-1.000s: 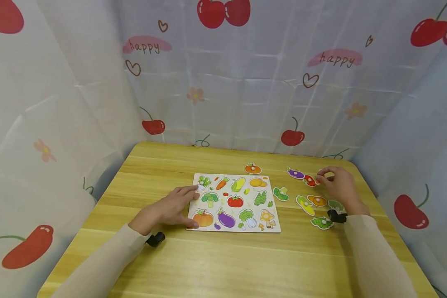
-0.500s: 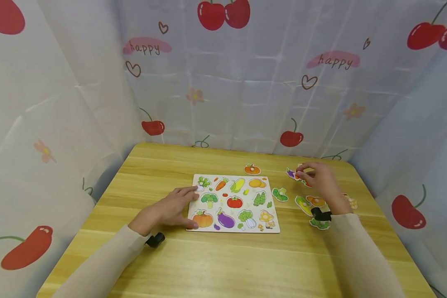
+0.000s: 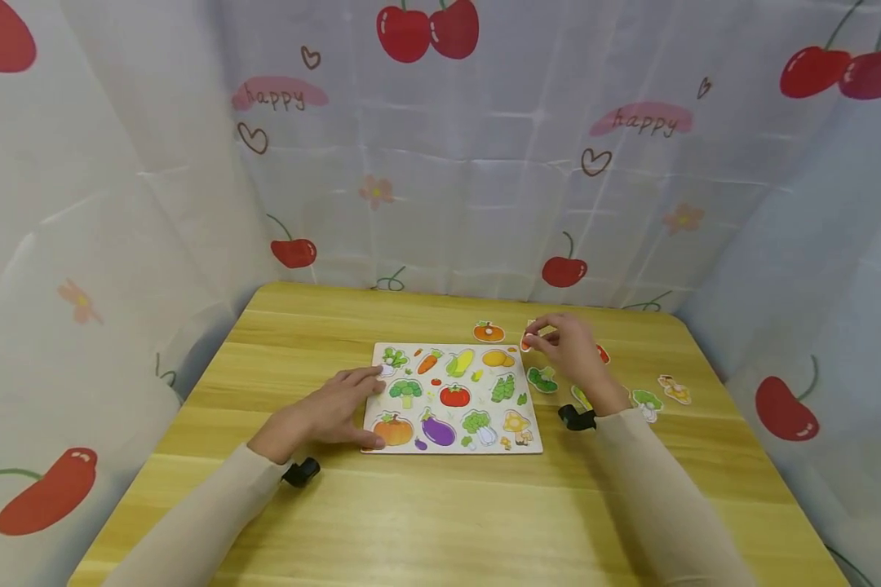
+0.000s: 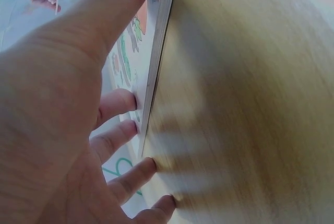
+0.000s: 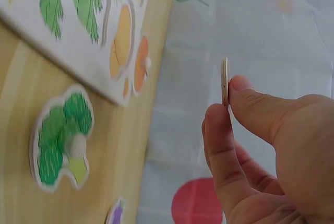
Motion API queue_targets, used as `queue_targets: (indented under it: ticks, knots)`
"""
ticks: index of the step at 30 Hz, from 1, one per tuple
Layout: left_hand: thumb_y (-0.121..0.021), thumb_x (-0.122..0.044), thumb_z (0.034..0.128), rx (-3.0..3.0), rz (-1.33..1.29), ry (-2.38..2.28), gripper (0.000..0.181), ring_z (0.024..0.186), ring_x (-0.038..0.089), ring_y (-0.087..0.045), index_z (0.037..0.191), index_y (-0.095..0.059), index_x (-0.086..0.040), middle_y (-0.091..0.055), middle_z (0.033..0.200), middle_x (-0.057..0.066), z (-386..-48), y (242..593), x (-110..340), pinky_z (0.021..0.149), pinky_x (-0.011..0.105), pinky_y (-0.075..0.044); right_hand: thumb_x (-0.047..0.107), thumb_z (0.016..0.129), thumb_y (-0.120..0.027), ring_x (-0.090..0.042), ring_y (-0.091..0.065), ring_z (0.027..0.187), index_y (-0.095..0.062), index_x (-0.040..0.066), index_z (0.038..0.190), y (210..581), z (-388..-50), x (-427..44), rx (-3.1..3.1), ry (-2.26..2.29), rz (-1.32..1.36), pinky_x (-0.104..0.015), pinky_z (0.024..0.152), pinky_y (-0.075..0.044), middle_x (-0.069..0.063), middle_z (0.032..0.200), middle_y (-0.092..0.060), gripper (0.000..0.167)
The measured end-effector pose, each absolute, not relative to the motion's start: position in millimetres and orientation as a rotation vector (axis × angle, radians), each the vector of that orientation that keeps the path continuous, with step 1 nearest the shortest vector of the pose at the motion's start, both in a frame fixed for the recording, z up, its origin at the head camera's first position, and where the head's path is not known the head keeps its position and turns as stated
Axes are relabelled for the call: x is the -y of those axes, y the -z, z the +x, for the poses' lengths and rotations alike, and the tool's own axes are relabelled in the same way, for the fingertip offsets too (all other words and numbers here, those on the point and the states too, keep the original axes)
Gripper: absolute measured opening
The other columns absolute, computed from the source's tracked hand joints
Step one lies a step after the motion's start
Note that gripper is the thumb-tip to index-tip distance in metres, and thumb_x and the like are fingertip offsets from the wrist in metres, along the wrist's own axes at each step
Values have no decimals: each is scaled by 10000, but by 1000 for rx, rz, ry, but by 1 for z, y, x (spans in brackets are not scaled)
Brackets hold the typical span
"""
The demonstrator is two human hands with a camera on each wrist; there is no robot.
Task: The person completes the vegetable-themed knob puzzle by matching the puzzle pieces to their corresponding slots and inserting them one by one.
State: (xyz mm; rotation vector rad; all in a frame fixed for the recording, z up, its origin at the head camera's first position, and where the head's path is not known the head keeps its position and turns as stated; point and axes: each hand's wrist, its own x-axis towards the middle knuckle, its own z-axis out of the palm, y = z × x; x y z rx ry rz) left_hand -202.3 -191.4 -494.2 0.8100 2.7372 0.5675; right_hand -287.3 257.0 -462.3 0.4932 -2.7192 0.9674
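My left hand (image 3: pixel 334 408) rests at the left side of a vegetable puzzle board (image 3: pixel 484 451). In the left wrist view, its thumb lies over the board's edge and the other fingers are spread. Off the board's upper right corner, my right hand (image 3: pixel 576 355) pinches a small orange puzzle piece (image 3: pixel 526 342) in the air. The right wrist view shows that thin piece (image 5: pixel 224 80) edge-on between thumb and fingertips, its picture turned away. A loose broccoli piece (image 3: pixel 542 379) with a knob lies just right of the board.
Behind the board lies a pumpkin piece (image 3: pixel 489 332). Farther right are a leafy cabbage piece (image 3: pixel 647 403) and a mushroom piece (image 3: pixel 675 390). My right hand and arm partly cover a corn piece (image 3: pixel 580 397) and a red piece (image 3: pixel 603 354). A cherry-print curtain (image 3: pixel 440 204) surrounds the wooden table (image 3: pixel 440 522).
My right hand has moved left from the loose pieces toward the board, carrying the orange puzzle piece. My left hand stays at the board's left edge. The head view has shifted slightly.
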Motion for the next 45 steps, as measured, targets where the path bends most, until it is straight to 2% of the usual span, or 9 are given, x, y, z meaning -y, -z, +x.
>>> queue_targets:
  ticks: [8, 15, 19, 26, 33, 36, 42, 45]
  knots:
    - [-937, -598, 965, -2729, 826, -548, 1025, 1728, 544, -347, 1699, -523, -15, -326, 1902, 241, -204, 492, 191, 1397, 740, -353, 165, 1091, -845, -428, -846, 1093, -847, 55, 1151, 472, -287, -219, 2764, -1050, 456, -573, 978, -725, -261, 1334, -724, 126]
    - [-944, -594, 959, -2733, 822, -546, 1018, 1730, 541, -345, 1685, -528, -14, -329, 1903, 237, -205, 496, 191, 1397, 736, -354, 206, 1084, -858, -376, -837, 1110, -864, 100, 1108, 480, -286, -187, 2781, -1077, 492, -532, 998, -720, -187, 1306, -758, 109]
    - [-951, -588, 953, -2735, 816, -551, 1013, 1727, 544, -348, 1676, -535, -15, -329, 1902, 243, -207, 495, 192, 1398, 736, -352, 196, 1067, -878, -354, -832, 1071, -873, 90, 1081, 484, -287, -170, 2770, -1078, 514, -511, 978, -719, -199, 1275, -760, 108]
    - [-957, -587, 947, -2728, 789, -551, 1011, 1727, 553, -345, 1683, -535, -37, -317, 1913, 219, -208, 493, 191, 1400, 735, -354, 207, 1061, -886, -292, -847, 1022, -880, 114, 1065, 494, -294, -147, 2781, -1146, 517, -433, 860, -706, -166, 1202, -762, 94]
    - [-967, -570, 944, -2713, 764, -585, 996, 1730, 553, -333, 1667, -544, -30, -322, 1908, 225, -203, 494, 189, 1392, 744, -361, 209, 1056, -894, -296, -828, 1047, -876, 118, 1052, 500, -300, -123, 2827, -1198, 539, -446, 904, -697, -154, 1227, -772, 92]
    - [-968, -559, 946, -2726, 767, -578, 984, 1730, 547, -338, 1664, -547, -33, -325, 1908, 222, -204, 494, 189, 1398, 735, -360, 203, 1056, -896, -255, -771, 1008, -877, 124, 1030, 504, -302, -114, 2839, -1173, 552, -402, 882, -653, -126, 1190, -771, 85]
    - [-959, -580, 948, -2719, 792, -571, 989, 1719, 565, -349, 1658, -547, -30, -321, 1907, 233, -205, 494, 188, 1396, 740, -356, 185, 1051, -903, -188, -567, 812, -885, 124, 996, 510, -304, -104, 2865, -1167, 553, -295, 713, -465, -84, 1023, -733, 84]
    - [-959, -573, 951, -2720, 790, -572, 993, 1719, 557, -353, 1662, -543, -18, -325, 1906, 230, -205, 493, 189, 1395, 734, -363, 203, 1053, -901, -167, -566, 795, -890, 127, 985, 513, -305, -100, 2859, -1180, 562, -272, 689, -452, -70, 1002, -747, 102]
